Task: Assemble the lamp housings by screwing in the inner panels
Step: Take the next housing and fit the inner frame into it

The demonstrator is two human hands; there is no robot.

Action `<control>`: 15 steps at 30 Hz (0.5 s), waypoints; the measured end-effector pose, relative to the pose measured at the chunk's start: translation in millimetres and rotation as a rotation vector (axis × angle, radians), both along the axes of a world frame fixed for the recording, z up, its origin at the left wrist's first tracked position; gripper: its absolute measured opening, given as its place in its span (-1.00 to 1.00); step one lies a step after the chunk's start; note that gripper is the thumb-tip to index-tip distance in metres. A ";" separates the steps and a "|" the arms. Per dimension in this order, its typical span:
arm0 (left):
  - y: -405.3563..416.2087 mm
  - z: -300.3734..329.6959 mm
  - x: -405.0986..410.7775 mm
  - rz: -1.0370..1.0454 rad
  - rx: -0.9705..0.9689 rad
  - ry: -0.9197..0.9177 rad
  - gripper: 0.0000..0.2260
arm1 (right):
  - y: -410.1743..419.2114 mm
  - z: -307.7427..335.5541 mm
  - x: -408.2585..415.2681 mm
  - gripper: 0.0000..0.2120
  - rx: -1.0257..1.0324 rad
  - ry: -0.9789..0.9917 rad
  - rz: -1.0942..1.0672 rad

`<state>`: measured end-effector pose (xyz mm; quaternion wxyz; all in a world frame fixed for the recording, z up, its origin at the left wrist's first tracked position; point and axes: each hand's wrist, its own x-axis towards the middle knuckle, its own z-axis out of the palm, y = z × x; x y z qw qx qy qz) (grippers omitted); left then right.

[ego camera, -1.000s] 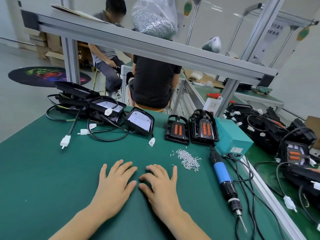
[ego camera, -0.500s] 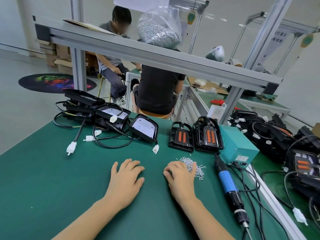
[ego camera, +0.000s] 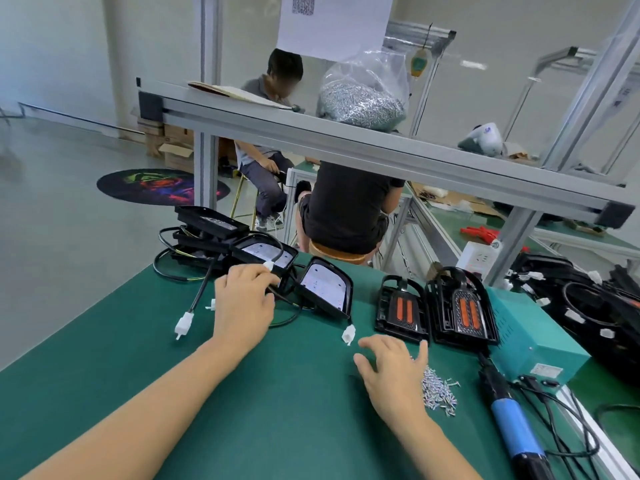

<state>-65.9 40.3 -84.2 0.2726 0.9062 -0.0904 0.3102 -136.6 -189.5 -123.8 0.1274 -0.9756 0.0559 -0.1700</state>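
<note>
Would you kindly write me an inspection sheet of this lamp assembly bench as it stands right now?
Surface: green mat, bare in the near left part.
Job's things: lamp housings with white panels at the far left; two black housings with orange strips at the centre; loose screws in a pile; blue electric screwdriver lying at the right.
Clutter: teal power box; bag of screws on the overhead rail.
Grippers: left hand reaching to the cabled housings, grasp unclear; right hand open beside the screws.
Cables: black leads with white plugs on the mat; tangled wiring at the right.
Surroundings: two seated people behind the bench.
</note>
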 end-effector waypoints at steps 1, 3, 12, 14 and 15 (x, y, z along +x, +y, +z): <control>8.7 7.5 10.6 0.046 0.037 -0.052 -0.73 | 8.3 4.1 4.3 -0.75 -0.004 -0.006 0.029; 28.3 23.8 34.0 0.142 0.167 -0.102 -0.63 | 24.7 12.6 12.5 -0.71 -0.013 -0.013 0.085; 92.4 51.7 114.1 0.268 0.764 0.174 -0.54 | 77.8 37.4 40.1 -0.61 0.132 -0.029 0.287; 95.4 52.7 121.6 0.260 0.813 0.163 -0.61 | 84.4 37.9 42.2 -0.61 0.159 -0.021 0.295; 96.4 53.2 124.7 0.260 0.837 0.145 -0.64 | 86.5 37.3 42.6 -0.62 0.167 -0.010 0.297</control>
